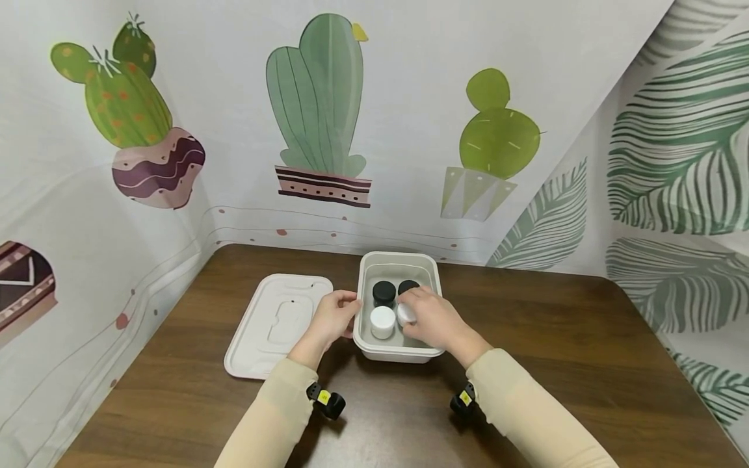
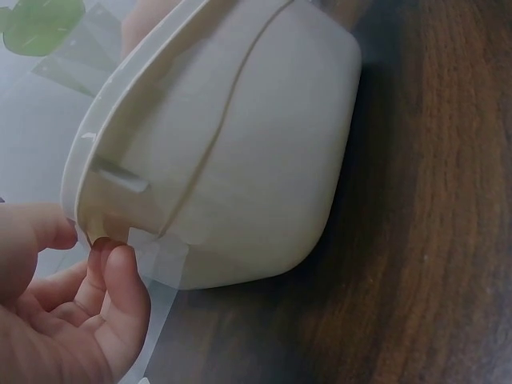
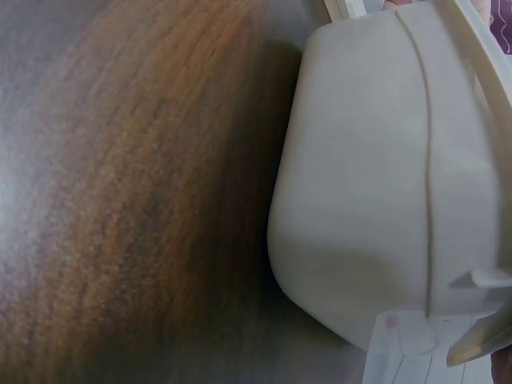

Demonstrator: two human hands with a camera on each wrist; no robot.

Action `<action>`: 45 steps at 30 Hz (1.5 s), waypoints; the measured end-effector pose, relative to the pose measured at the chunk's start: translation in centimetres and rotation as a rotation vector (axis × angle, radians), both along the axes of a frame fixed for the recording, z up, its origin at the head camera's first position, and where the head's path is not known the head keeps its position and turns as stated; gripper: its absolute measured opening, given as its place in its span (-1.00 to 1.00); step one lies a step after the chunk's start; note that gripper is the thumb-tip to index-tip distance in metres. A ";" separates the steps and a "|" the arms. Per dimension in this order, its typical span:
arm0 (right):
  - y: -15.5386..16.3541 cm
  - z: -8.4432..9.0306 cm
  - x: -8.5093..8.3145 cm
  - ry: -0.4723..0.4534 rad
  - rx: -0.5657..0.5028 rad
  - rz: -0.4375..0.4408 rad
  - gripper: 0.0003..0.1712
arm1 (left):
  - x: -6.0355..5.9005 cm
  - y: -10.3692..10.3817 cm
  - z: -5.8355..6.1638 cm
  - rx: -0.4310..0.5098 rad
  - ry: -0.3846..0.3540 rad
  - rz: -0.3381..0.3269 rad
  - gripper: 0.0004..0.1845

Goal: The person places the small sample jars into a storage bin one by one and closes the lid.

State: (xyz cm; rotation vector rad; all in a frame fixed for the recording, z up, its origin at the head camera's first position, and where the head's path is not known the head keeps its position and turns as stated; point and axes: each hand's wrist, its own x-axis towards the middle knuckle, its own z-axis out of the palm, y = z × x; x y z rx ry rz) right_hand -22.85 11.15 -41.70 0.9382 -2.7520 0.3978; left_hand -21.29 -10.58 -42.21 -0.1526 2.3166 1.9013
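Note:
An off-white plastic box (image 1: 398, 356) stands on the table and holds several small jars. At the back of the group are a black-lidded jar (image 1: 383, 291) and another black-lidded jar (image 1: 407, 285), partly behind my right hand. In front is a white-lidded jar (image 1: 383, 320). To its right, a second white-lidded jar (image 1: 405, 315) is held by my right hand (image 1: 435, 318), which reaches in over the right rim. My left hand (image 1: 332, 318) pinches the box's left rim between thumb and fingers; the left wrist view shows this hand (image 2: 80, 312) at the rim close up.
A white lid (image 1: 248, 344) lies flat on the brown wooden table (image 1: 544, 364), left of the box and partly behind my left hand. A cactus-print cloth (image 1: 404, 130) hangs behind the table's back edge. Each wrist wears a small black camera.

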 end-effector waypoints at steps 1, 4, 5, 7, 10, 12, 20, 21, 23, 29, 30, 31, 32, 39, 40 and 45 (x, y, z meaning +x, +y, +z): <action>0.0 0.0 0.0 0.004 0.001 0.006 -0.49 | 0.0 0.0 0.0 0.001 -0.002 -0.001 -0.64; 0.0 0.0 0.0 0.010 0.016 0.013 -0.51 | 0.0 0.0 0.1 -0.001 -0.010 -0.003 -0.64; 0.0 0.0 0.0 0.013 0.020 0.017 -0.51 | -0.1 0.0 0.1 -0.001 -0.013 -0.004 -0.64; 0.0 0.1 -0.1 0.017 0.029 0.021 -0.51 | -0.2 -0.1 0.0 0.000 -0.015 -0.002 -0.65; 0.0 0.1 -0.1 0.021 0.044 0.027 -0.51 | -0.3 -0.1 0.0 0.008 -0.018 0.001 -0.66; 0.0 0.2 -0.1 0.014 0.055 0.027 -0.51 | -0.4 -0.1 0.0 0.012 -0.018 0.000 -0.66; -0.1 0.4 -0.2 0.017 0.086 0.044 -0.55 | -0.5 0.0 0.1 0.016 -0.030 0.004 -0.66; -0.1 0.4 -0.3 0.021 0.089 0.048 -0.55 | -0.5 0.1 0.2 0.017 -0.028 0.005 -0.66; -0.1 0.5 -0.3 0.023 0.094 0.055 -0.56 | -0.4 0.1 0.2 0.022 -0.026 0.006 -0.65; 0.0 0.5 -0.5 -0.007 0.110 0.049 -0.55 | -0.4 0.3 0.3 0.017 -0.028 0.002 -0.64; 0.0 0.5 -0.5 -0.014 0.112 0.047 -0.55 | -0.4 0.3 0.3 0.015 -0.029 0.003 -0.64; 0.1 0.5 -0.5 -0.021 0.111 0.045 -0.55 | -0.4 0.3 0.3 0.014 -0.028 0.003 -0.64; 0.1 0.5 -0.5 -0.026 0.110 0.045 -0.55 | -0.4 0.4 0.2 0.015 -0.027 0.003 -0.64; 0.3 1.0 -0.4 -0.077 0.086 0.034 -0.57 | -0.4 0.3 -0.1 0.027 -0.003 0.013 -0.62; 0.3 1.1 -0.4 -0.083 0.082 0.030 -0.59 | -0.4 0.3 -0.2 0.026 0.001 0.017 -0.62; 0.4 2.0 -0.2 -0.072 0.055 0.022 -0.63 | -0.5 -0.1 0.0 0.011 0.032 0.034 -0.60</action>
